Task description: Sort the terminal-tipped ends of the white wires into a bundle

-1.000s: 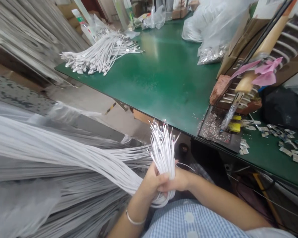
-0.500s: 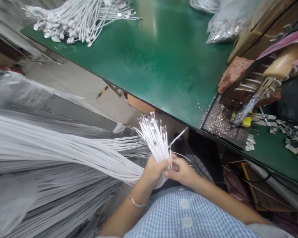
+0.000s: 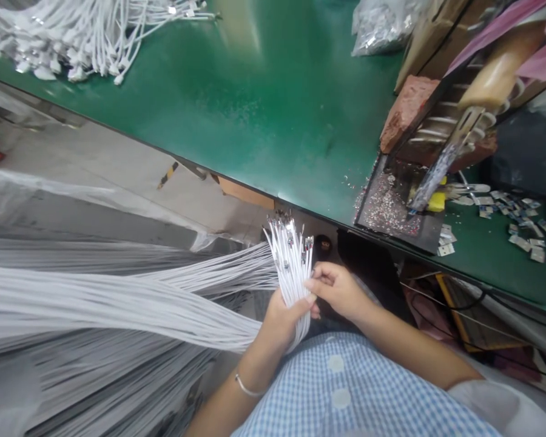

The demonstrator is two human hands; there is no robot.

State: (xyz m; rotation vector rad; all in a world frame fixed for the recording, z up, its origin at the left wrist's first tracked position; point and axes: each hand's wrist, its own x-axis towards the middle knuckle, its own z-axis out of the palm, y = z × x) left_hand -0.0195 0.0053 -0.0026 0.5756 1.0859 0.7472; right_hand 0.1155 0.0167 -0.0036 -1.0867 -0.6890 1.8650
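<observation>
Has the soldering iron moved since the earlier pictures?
No. Judged against the red brick, the soldering iron keeps its place, tip still beside the yellow block; the camera's view shifted.

The left hand (image 3: 282, 318) is before the worktop (image 3: 273, 121), around the bundle (image 3: 291, 267), and the right hand (image 3: 339, 288) is at the right side of this bundle. Cables (image 3: 118, 303) stretch from the left hand to the left. On the worktop, the pile (image 3: 82, 42) lies on the left, and the bag (image 3: 382, 27) lies far back on the right. Before the bag is the brick (image 3: 407, 112), then the plate (image 3: 430, 237) near the front edge. Connectors (image 3: 519, 209) lie right of the plate
</observation>
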